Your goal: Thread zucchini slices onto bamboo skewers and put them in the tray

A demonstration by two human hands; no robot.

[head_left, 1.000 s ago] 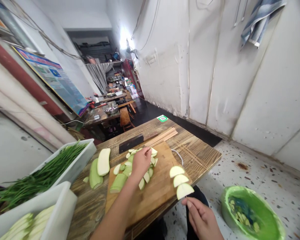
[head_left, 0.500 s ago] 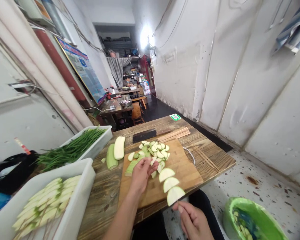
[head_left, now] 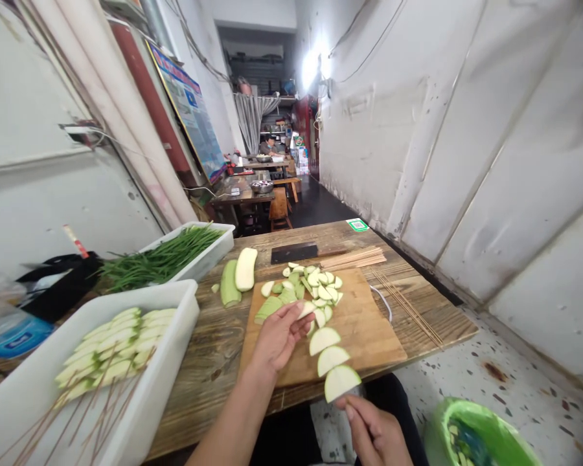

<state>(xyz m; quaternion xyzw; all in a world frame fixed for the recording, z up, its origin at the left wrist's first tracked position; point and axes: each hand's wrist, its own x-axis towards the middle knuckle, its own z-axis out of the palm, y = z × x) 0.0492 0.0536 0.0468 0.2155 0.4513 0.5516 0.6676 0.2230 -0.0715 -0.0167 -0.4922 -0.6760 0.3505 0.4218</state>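
My right hand [head_left: 375, 432] pinches the lower end of a thin skewer that carries three pale green vegetable slices [head_left: 331, 360] in a row above it. My left hand [head_left: 280, 335] hovers over the wooden cutting board [head_left: 364, 327], its fingers closed on one cut slice [head_left: 307, 309]. A heap of cut slices [head_left: 308, 286] lies on the far part of the board, with a longer green piece [head_left: 268, 308] beside my left hand.
A white tray [head_left: 175, 336] at the left holds finished skewers [head_left: 111, 353]. Another tray holds green chives [head_left: 161, 260]. Halved vegetables [head_left: 238, 275], a cleaver [head_left: 294, 252] and bare skewers [head_left: 357, 257] lie on the wooden table [head_left: 214, 362]. A green bowl [head_left: 471, 437] sits on the floor at right.
My left hand has drawn back from the heap toward me with a slice in its fingers. The view has swung left, bringing the tray of skewers into sight.
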